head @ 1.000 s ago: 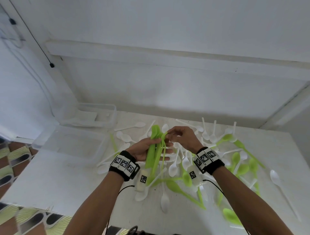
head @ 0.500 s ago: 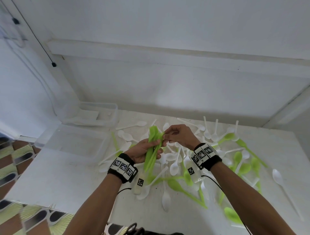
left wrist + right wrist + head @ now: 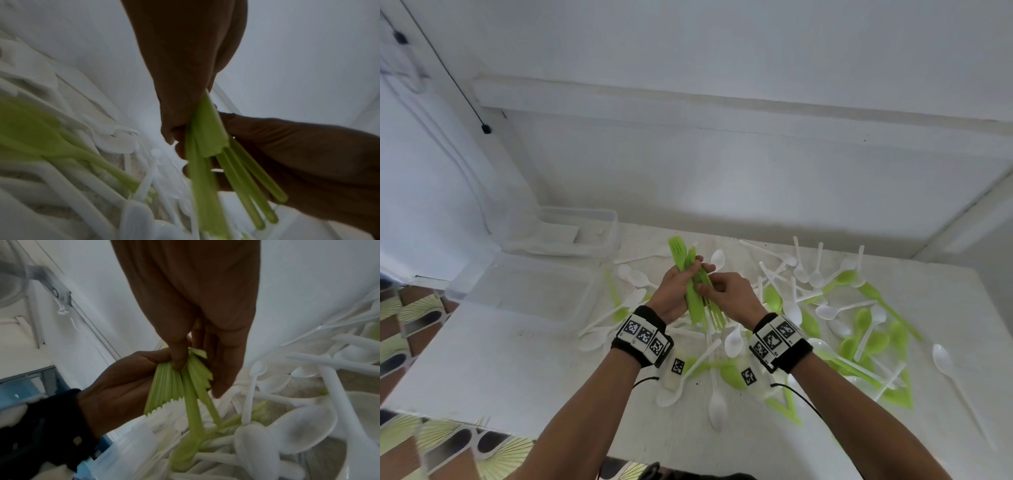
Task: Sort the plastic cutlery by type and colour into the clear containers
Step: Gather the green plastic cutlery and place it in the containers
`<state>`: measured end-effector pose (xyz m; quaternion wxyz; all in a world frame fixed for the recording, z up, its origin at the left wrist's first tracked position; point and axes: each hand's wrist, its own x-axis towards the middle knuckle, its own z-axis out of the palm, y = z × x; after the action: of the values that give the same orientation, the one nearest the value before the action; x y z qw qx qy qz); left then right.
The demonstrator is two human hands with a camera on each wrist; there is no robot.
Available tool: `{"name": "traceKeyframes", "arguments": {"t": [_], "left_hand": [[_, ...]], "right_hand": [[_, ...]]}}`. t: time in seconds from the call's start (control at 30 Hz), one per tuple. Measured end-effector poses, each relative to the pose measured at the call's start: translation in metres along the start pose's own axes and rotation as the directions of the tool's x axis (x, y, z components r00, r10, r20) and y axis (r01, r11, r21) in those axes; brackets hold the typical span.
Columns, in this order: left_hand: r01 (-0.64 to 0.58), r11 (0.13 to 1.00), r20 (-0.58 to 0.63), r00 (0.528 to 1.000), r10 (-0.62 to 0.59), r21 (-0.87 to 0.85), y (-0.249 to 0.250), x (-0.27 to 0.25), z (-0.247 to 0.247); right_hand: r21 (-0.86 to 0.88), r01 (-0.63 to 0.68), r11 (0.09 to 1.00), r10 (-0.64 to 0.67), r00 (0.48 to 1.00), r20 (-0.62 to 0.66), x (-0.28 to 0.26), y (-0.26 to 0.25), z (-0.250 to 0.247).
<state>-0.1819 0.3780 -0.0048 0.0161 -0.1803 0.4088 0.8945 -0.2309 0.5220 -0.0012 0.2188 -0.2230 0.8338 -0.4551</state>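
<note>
- Nearest: white spoon (image 3: 717, 407) flat on the white table (image 3: 524, 370), bowl toward the camera, with a green spoon (image 3: 731, 375) just beside it.
- Above these, both wrists in black bands with square printed markers.
- Left hand (image 3: 674, 294) curled around a bundle of green cutlery (image 3: 695, 301), gripped mid-length; fork tines at the near end, a fork head at the far end.
- Right hand (image 3: 729, 298) pinching the same bundle, thumb and fingertips closed on a few pieces; in the right wrist view, serrated edges, possibly knives, though blurred.
- Bundle held off the table, over the loose pile.
- Right of the hands: scattered green spoons (image 3: 866, 320) and white spoons (image 3: 804, 270), overlapping.
- Left: empty-looking clear container (image 3: 517, 291) on the table.
- Farther: second clear container (image 3: 575, 233) against the white wall (image 3: 722, 154).
</note>
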Motion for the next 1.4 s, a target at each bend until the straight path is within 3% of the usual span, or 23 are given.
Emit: {"name": "traceKeyframes", "arguments": {"t": [0.13, 0.27, 0.33, 0.4, 0.53, 0.63, 0.7, 0.77, 0.9, 1.03, 1.13, 1.27, 1.4], "left_hand": [[0.039, 0.997, 0.046, 0.998, -0.042, 0.067, 0.001, -0.005, 0.0], [0.062, 0.993, 0.071, 0.995, -0.069, 0.105, -0.003, -0.009, -0.002], [0.05, 0.995, 0.047, 0.997, -0.054, 0.086, -0.006, -0.008, 0.0], [0.048, 0.995, -0.008, 0.999, -0.048, 0.091, -0.007, -0.006, 0.0], [0.006, 0.999, -0.208, 0.978, 0.004, 0.049, -0.013, 0.001, -0.003], [-0.025, 0.985, -0.403, 0.91, 0.092, 0.168, -0.013, 0.001, -0.007], [-0.02, 0.967, -0.429, 0.894, 0.13, 0.252, -0.012, 0.001, -0.01], [0.03, 0.975, -0.438, 0.896, 0.07, 0.218, -0.01, 0.002, -0.011], [0.129, 0.991, -0.345, 0.929, -0.135, -0.043, -0.005, 0.001, -0.012], [0.162, 0.986, -0.214, 0.962, -0.166, -0.038, -0.01, -0.002, -0.013], [0.166, 0.986, -0.16, 0.974, -0.16, 0.028, -0.016, -0.003, -0.011], [0.078, 0.997, -0.125, 0.989, -0.074, 0.028, -0.023, 0.0, -0.01], [0.038, 0.999, -0.163, 0.986, -0.034, 0.023, -0.028, 0.004, -0.008]], "right_hand": [[0.023, -0.044, 0.999, 0.041, 0.993, 0.108, 0.002, 0.001, -0.008], [-0.184, -0.013, 0.983, 0.045, 0.984, 0.174, -0.002, -0.007, -0.007], [-0.049, -0.083, 0.995, 0.091, 0.977, 0.194, -0.006, -0.009, 0.0], [0.087, -0.175, 0.981, 0.154, 0.966, 0.205, -0.009, -0.007, 0.008], [0.171, -0.29, 0.942, 0.274, 0.955, 0.114, -0.013, -0.005, 0.014], [0.108, -0.288, 0.951, 0.282, 0.957, 0.069, -0.014, -0.003, 0.009], [0.114, -0.267, 0.957, 0.259, 0.963, 0.078, -0.013, -0.004, 0.008], [0.151, -0.258, 0.954, 0.247, 0.965, 0.088, -0.012, -0.004, 0.006], [0.293, -0.282, 0.913, 0.262, 0.959, 0.106, -0.012, -0.004, 0.004], [0.321, -0.368, 0.873, 0.326, 0.928, 0.181, -0.014, -0.009, 0.003], [0.369, -0.371, 0.852, 0.317, 0.927, 0.201, -0.014, -0.012, 0.003], [0.357, -0.28, 0.891, 0.269, 0.96, 0.082, -0.014, -0.013, 0.008], [0.138, -0.18, 0.974, 0.189, 0.98, -0.056, -0.011, -0.009, 0.014]]}}
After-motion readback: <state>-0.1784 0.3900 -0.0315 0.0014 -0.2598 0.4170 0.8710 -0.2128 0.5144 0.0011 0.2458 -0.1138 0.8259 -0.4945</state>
